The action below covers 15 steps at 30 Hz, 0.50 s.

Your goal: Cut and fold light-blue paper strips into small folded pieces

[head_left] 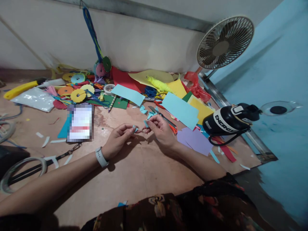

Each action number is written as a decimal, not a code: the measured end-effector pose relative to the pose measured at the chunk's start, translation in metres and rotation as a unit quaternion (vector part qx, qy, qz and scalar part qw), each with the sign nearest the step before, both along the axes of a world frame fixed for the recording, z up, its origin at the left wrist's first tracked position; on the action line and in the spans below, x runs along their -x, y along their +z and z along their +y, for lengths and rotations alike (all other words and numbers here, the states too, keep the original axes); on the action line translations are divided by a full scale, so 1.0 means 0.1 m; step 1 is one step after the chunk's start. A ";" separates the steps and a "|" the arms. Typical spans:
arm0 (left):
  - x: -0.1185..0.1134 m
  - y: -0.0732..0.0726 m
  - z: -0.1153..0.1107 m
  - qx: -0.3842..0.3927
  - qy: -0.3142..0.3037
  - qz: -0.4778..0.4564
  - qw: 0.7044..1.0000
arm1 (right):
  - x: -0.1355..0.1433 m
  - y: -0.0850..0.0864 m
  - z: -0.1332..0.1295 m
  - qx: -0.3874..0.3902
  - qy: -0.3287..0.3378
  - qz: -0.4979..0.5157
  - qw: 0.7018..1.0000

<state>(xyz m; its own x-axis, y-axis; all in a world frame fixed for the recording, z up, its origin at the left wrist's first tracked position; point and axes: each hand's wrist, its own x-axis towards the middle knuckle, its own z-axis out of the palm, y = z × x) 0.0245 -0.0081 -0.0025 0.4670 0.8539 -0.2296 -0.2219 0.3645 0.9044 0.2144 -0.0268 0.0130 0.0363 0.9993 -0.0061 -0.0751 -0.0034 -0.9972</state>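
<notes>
Two bare hands meet over a brown tabletop, their fingertips close together, seen from the wearer's own viewpoint. The left hand comes in from the left, a pale watch on its wrist, and its thumb and fingers appear to pinch a small blue paper piece. The right hand faces it, thumb and forefinger closed on a second paper piece, also blue. This one sits just to the right of the left fingertips and slightly farther from the wearer, with a narrow gap between the two pieces. Its long side seems to slant, though both pieces are too small and too covered to be sure.

Just beyond the right fingertips, and nearer to that hand than to the left, lies a loose cluster of blue scraps. Scissors with orange handles rest behind the right knuckles, and a large blue sheet lies past them, its long axis running away to the left. A phone lies beyond the left wrist.
</notes>
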 end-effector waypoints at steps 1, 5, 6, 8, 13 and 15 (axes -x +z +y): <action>-0.01 -0.01 0.00 0.015 0.010 -0.009 1.000 | 0.00 0.00 0.00 0.010 0.006 0.004 1.000; -0.03 -0.03 0.01 0.055 0.040 -0.067 0.995 | 0.00 -0.02 -0.01 0.016 0.003 0.012 1.000; -0.03 -0.03 0.01 0.058 0.045 -0.070 0.995 | 0.01 -0.02 -0.01 0.018 0.005 0.010 1.000; -0.02 -0.02 0.03 0.049 0.043 -0.053 0.996 | 0.03 -0.04 -0.03 0.025 0.011 0.005 1.000; 0.00 0.03 0.05 0.008 0.026 -0.012 1.000 | 0.07 -0.07 -0.08 0.035 0.034 0.005 0.999; 0.00 0.03 0.04 -0.001 0.026 -0.007 1.000 | 0.07 -0.08 -0.08 0.035 0.038 0.009 0.999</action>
<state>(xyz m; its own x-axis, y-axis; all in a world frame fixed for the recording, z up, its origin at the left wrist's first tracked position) 0.0243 -0.0038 0.0002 0.4248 0.8775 -0.2227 -0.2524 0.3511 0.9017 0.2072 -0.0347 0.0054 -0.0404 0.9962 -0.0769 -0.0899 -0.0803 -0.9927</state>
